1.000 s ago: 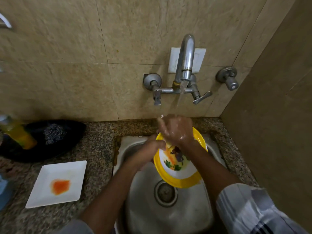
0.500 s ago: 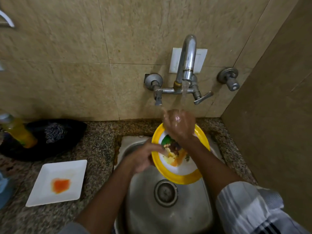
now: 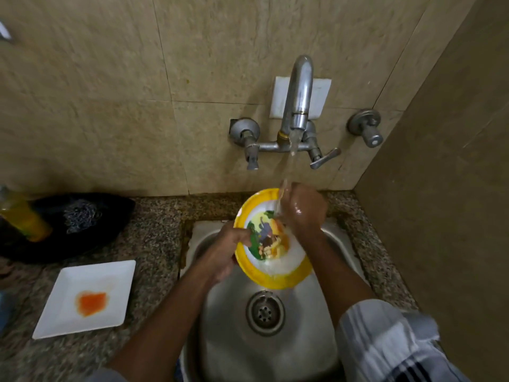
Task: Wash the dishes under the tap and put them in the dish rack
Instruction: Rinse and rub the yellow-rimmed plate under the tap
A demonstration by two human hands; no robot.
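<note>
A round plate point(image 3: 278, 274) with a yellow rim and a coloured picture in its middle is tilted over the steel sink point(image 3: 289, 340). My left hand point(image 3: 230, 250) grips its left edge. My right hand point(image 3: 301, 212) lies wet on the plate's upper right part, under the running water from the tap point(image 3: 298, 97). A white square plate point(image 3: 91, 296) with an orange smear lies on the granite counter to the left of the sink. No dish rack is in view.
A black bowl point(image 3: 82, 232) holding a steel scrubber point(image 3: 80, 216) sits at the back left, with a yellow bottle point(image 3: 22, 216) beside it. Tap handles point(image 3: 322, 158) and a wall valve point(image 3: 367, 128) stick out above the sink. A tiled wall closes the right side.
The plate has been turned in my hands and lifted up towards the tap. My right hand has shifted from the plate's top centre to its upper right.
</note>
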